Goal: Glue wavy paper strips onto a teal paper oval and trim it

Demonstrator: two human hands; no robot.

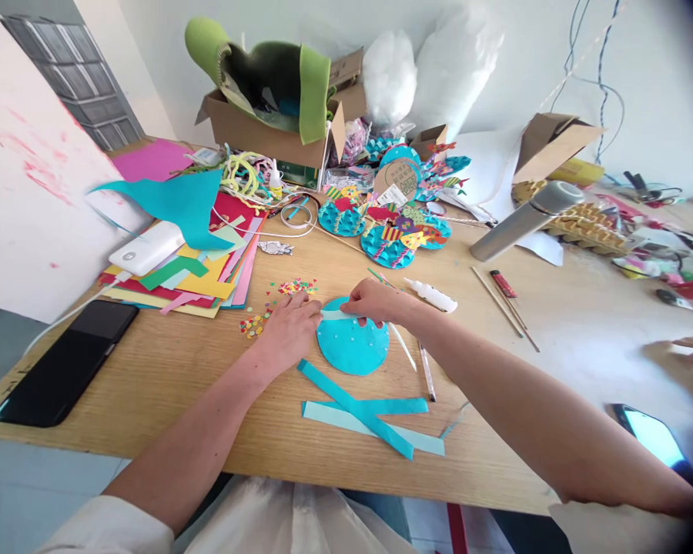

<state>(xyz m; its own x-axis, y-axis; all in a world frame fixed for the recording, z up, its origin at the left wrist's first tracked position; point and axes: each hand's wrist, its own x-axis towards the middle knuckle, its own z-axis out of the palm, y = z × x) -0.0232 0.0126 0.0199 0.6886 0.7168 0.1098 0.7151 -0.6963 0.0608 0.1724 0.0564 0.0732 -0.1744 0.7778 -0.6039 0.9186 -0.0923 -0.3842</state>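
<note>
Strip (pixel 333 315) | over blue disc (pixel 355 352) | right hand (pixel 370 300) pinching, left hand (pixel 296 319) touching

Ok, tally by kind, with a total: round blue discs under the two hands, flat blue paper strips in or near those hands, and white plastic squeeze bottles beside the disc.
Round blue disc: 1
Flat blue paper strips: 4 (three loose and overlapping, one at the fingers of the left hand and right hand)
White plastic squeeze bottle: 1
Total: 6

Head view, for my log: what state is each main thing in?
Blue disc: flat, white-dotted
Pale strip: over disc, between left hand and right hand
Loose strips: crossed
Glue bottle: on its side
Black phone: screen dark
Far-right phone: lit
Grey flask: lidded
Cardboard box: open
</note>
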